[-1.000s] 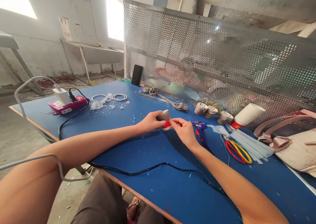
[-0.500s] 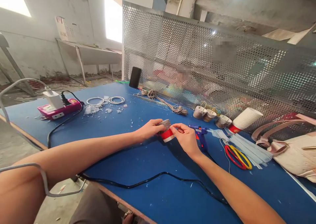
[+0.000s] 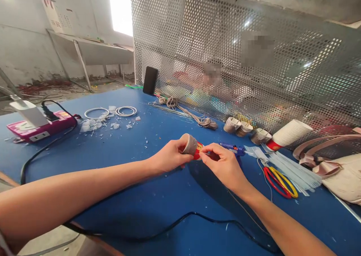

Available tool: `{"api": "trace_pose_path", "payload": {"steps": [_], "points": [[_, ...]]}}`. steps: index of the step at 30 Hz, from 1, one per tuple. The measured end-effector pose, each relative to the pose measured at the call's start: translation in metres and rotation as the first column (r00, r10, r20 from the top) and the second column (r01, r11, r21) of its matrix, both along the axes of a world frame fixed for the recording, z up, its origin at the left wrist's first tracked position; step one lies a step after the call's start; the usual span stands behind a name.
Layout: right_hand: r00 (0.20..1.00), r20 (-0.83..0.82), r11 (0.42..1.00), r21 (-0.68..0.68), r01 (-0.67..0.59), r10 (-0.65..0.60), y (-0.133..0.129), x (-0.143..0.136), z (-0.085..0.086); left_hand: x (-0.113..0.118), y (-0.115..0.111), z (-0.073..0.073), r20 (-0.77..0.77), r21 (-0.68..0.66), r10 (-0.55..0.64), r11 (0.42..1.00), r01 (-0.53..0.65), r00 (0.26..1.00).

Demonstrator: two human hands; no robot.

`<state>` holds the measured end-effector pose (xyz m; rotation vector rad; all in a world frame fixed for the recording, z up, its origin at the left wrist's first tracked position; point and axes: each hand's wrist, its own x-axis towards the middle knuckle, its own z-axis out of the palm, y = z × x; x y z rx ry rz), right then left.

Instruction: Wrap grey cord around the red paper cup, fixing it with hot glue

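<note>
My left hand [image 3: 172,154] grips a small paper cup [image 3: 190,144] near the middle of the blue table, with its thumb and fingers around the open end. Grey cord is wound about the cup's upper part, and a red printed band shows beyond it. My right hand [image 3: 218,159] is closed in a pinch at the red part; a thin grey cord [image 3: 245,209] trails below that wrist. Directly behind my right hand lies a blue glue gun [image 3: 232,148], partly hidden.
Scissors [image 3: 280,182], clear glue sticks [image 3: 296,172], stacked cups [image 3: 291,135] and wrapped cups [image 3: 232,124] lie right. Cord bundles [image 3: 205,122] and a phone [image 3: 150,80] stand by the perforated screen [image 3: 180,34]. Left are a power strip [image 3: 42,126], rings [image 3: 126,111] and a black cable [image 3: 191,214].
The cup has turned from upright-leaning to lying sideways, its open end now toward my left hand. The view has shifted, and the trailing cord shows below my right wrist.
</note>
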<state>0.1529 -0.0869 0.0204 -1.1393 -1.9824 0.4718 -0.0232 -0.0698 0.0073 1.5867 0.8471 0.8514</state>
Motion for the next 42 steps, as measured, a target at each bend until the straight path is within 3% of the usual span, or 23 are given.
{"api": "trace_pose_path", "payload": {"steps": [8, 11, 23, 42], "points": [[0.943, 0.325, 0.96, 0.278, -0.021, -0.073, -0.01, 0.004, 0.003, 0.002, -0.001, -0.005, 0.024, -0.065, 0.044, 0.997, -0.042, 0.999], [0.921, 0.384, 0.952, 0.303, -0.054, -0.07, -0.012, 0.003, 0.003, 0.003, -0.003, -0.002, 0.046, -0.121, 0.08, 0.99, -0.074, 0.996], [0.962, 0.266, 0.953, 0.301, -0.023, -0.06, -0.004, 0.004, -0.009, 0.005, -0.011, -0.001, -0.03, -0.098, 0.058, 0.993, -0.06, 0.998], [0.979, 0.197, 0.95, 0.313, -0.013, -0.051, -0.005, 0.002, -0.009, 0.003, -0.013, 0.004, -0.018, -0.116, 0.02, 0.993, -0.022, 1.0]]}}
